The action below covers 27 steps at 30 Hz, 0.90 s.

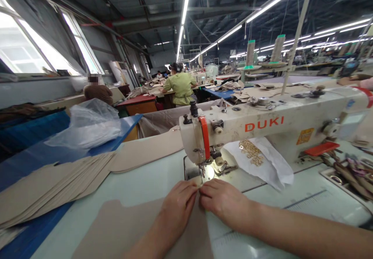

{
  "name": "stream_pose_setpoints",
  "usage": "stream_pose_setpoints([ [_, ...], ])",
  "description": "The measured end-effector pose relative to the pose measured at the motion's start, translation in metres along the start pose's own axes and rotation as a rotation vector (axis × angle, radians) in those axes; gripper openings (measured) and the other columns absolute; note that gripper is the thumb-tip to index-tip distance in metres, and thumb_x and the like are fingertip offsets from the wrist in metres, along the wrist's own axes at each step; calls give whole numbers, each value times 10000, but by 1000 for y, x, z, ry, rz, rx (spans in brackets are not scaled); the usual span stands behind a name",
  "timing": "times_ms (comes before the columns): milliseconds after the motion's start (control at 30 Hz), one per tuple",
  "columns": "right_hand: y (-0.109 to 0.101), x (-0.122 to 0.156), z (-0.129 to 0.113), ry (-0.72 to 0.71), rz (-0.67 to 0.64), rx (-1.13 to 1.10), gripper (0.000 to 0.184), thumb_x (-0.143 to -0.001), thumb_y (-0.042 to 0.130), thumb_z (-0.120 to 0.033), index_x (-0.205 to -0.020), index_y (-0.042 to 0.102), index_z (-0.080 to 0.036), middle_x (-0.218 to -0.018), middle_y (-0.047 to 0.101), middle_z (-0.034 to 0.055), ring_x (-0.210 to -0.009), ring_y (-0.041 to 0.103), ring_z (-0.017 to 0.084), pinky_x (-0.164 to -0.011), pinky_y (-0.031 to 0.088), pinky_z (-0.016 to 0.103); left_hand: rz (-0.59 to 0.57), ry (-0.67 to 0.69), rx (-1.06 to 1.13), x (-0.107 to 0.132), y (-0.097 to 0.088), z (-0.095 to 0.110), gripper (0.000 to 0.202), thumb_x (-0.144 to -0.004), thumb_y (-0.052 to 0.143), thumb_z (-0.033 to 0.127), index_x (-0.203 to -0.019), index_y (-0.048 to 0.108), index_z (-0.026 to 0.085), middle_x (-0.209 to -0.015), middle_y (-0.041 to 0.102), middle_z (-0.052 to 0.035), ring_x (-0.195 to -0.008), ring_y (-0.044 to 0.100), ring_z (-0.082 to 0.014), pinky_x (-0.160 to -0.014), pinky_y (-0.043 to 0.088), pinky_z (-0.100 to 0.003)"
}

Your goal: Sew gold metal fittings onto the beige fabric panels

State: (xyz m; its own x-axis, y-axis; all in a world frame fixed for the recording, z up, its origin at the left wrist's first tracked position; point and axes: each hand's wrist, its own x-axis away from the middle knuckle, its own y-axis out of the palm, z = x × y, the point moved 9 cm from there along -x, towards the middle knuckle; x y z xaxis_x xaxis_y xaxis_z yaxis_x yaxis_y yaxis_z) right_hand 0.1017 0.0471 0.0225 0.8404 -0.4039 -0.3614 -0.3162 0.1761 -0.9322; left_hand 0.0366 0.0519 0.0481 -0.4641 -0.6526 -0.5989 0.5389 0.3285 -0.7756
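Note:
Just in front of the sewing machine's (192, 142) needle, my left hand (181, 199) and my right hand (220, 200) meet with bent fingers. Both pinch the far edge of a beige fabric piece (128, 228), partly covered by my hands. The rest of that piece spreads flat over the pale green tabletop toward me and to the left. A small folded bit of beige material (197, 181) shows at my left fingertips, close to the presser foot. Exactly how the edge is folded between my fingers is hidden.
Fanned beige cut pieces (67, 181) lie at the left. Behind the needle, white paper (276, 169) holds small gold metal parts (252, 152). A tray (332, 177) with straps sits at right. Clear plastic (90, 123) rests on a blue table. A person in green (179, 84) works ahead.

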Motion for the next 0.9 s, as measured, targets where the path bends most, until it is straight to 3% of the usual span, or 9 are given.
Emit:
stream_pose_setpoints([
  [333,4,0,35,70,-52,-30,73,-871,575,-172,-914,595,-117,-1000,618,74,-984,529,193,-895,419,307,-1,10,-28,-26,24,-16,251,-898,399,167,-846,644,179,-866,700,-64,-824,642,-187,-766,555,-325],
  [900,3,-3,42,91,-34,-25,46,-877,549,-136,-910,582,-131,-992,618,62,-912,552,189,-742,438,304,-41,-71,15,-32,29,-30,218,-849,457,157,-855,672,194,-887,714,-51,-858,651,-188,-796,557,-330],
])
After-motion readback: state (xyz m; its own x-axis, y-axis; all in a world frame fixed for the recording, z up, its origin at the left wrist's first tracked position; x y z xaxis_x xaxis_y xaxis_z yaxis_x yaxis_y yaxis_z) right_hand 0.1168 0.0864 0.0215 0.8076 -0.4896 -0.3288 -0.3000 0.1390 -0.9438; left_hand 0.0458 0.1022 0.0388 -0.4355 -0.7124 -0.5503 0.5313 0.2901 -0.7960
